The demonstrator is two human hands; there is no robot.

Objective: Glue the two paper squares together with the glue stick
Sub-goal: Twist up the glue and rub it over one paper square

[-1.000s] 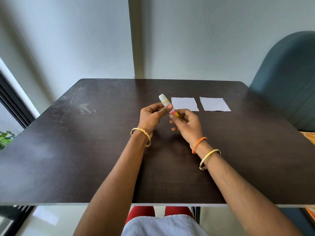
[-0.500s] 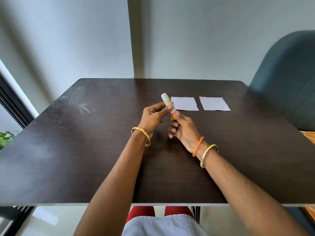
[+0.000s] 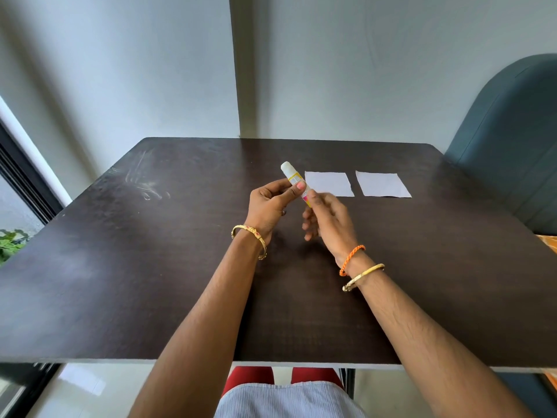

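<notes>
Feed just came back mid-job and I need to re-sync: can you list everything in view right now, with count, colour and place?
White paper squares: 2, white, flat and side by side with a gap, far centre-right of the table; left one, right one.
White glue stick with yellow and pink label: 1, held tilted above the table, just left of the squares, white end uppermost.
Dark brown wooden table: 1, fills the middle of the view, with pale smears at far left.
Teal padded chair: 1, right edge beyond the table.
Green plant: 1, partly seen at the left edge.
Gold bangles: 2, one on each wrist.
Orange braided band: 1, right wrist.
Hands: 2; left hand grips the stick's body, right hand pinches its lower end.
</notes>
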